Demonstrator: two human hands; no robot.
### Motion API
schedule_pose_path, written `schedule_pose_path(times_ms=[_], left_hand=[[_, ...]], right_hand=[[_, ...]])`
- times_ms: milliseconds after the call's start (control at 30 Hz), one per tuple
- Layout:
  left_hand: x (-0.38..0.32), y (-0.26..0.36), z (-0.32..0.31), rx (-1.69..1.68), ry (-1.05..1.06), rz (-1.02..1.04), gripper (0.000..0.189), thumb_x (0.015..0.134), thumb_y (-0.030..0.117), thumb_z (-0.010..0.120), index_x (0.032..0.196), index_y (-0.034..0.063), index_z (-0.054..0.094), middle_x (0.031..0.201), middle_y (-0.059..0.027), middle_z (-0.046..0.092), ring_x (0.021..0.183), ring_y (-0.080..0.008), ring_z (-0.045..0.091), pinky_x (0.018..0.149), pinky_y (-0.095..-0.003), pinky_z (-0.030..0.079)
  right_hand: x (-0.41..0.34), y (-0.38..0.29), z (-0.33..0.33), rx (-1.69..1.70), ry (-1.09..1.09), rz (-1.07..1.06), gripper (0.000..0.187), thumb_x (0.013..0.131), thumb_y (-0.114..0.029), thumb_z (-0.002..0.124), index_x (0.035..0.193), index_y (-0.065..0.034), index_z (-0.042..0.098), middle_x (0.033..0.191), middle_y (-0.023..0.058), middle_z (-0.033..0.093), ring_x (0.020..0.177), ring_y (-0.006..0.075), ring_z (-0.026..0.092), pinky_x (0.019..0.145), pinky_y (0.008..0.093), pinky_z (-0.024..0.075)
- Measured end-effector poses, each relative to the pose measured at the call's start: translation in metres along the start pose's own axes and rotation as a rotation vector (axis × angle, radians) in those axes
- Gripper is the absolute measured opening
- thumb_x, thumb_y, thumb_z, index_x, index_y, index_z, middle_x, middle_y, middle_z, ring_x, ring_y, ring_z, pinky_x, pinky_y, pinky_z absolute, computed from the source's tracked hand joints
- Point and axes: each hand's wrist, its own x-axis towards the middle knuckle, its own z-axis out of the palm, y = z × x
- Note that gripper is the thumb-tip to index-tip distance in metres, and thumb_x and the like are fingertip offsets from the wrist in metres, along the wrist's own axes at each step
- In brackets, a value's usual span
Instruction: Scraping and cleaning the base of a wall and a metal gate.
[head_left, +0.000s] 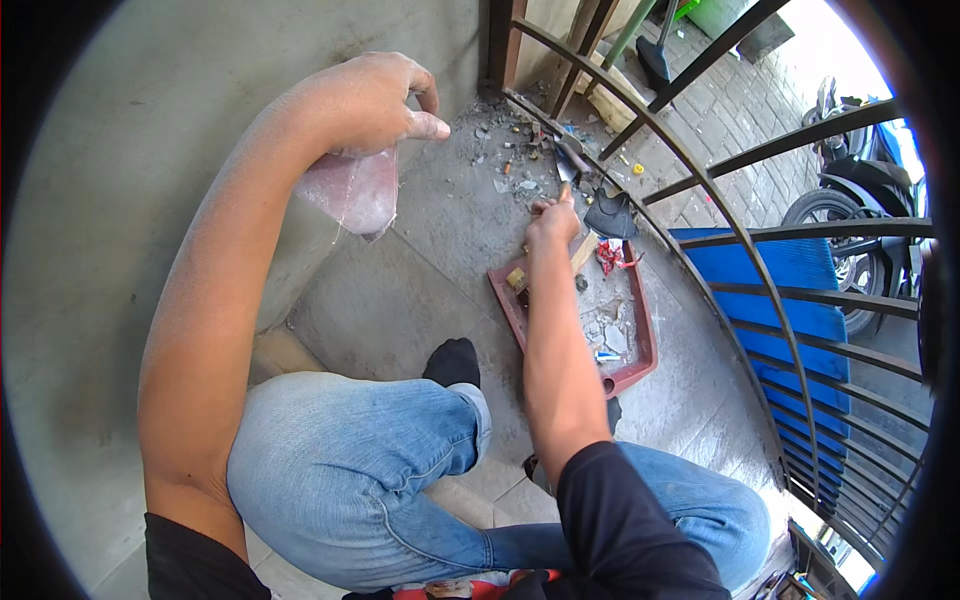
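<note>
My left hand (386, 105) is raised beside the wall at upper left, its thumb and fingers curled above a dusty reddish-brown plate (358, 191); whether it grips the plate is hidden. My right hand (553, 217) is closed on the handle of a small trowel (566, 169), its blade among debris by the metal railing. Just right of that hand lies a black face mask (611, 214). Partly behind my right forearm is a red plastic tray (646, 322), holding rubble, a piece of wood (585, 253) and a red-and-white wrapper (611, 255).
Broken chips (525, 184) litter the floor near the wall corner. A curved metal railing (705, 180) runs along the right, with a blue corrugated panel (780, 300) and a motorcycle (862, 195) beyond it. A broom (654, 60) stands at the top.
</note>
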Motion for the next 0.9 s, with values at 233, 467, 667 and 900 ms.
schedule_pose_path(times_ms=[233,467,667,900], left_hand=[[0.001,-0.012,0.003,0.079,0.055,0.006,0.039,0.086,0.038,0.07,0.11,0.007,0.068,0.115,-0.0166,0.064,0.105,-0.0314,0.062,0.092,-0.0423,0.049],[0.007,-0.01,0.014,0.078,0.149,0.093,0.038,0.087,0.039,0.07,0.108,0.0078,0.069,0.112,-0.0161,0.066,0.103,-0.0317,0.064,0.091,-0.044,0.051],[0.002,-0.003,0.005,0.082,0.06,0.071,0.038,0.086,0.039,0.071,0.109,0.0079,0.069,0.113,-0.0162,0.066,0.106,-0.0321,0.063,0.093,-0.044,0.05],[-0.034,-0.003,-0.015,0.119,0.27,0.133,0.034,0.087,0.035,0.071,0.107,0.0076,0.069,0.111,-0.0166,0.067,0.105,-0.0329,0.064,0.092,-0.0441,0.05]], right_hand=[[-0.046,0.006,0.002,0.172,-0.041,0.152,0.03,0.108,-0.031,0.038,0.11,-0.0077,0.057,0.071,-0.0016,0.041,0.056,0.0104,0.04,0.055,0.0282,0.0446],[-0.011,-0.032,0.041,0.223,0.105,0.157,0.032,0.107,-0.034,0.041,0.109,-0.0048,0.053,0.077,0.0046,0.05,0.058,0.0139,0.049,0.059,0.0317,0.0516],[-0.101,0.002,0.005,-0.092,-0.255,0.286,0.047,0.1,-0.051,0.049,0.1,-0.004,0.051,0.086,0.0078,0.061,0.063,0.0181,0.057,0.053,0.0335,0.0513],[-0.133,0.006,-0.015,-0.408,-0.107,0.207,0.038,0.103,-0.042,0.047,0.093,-0.0052,0.049,0.068,0.0067,0.052,0.047,0.0181,0.046,0.041,0.0324,0.0418]])
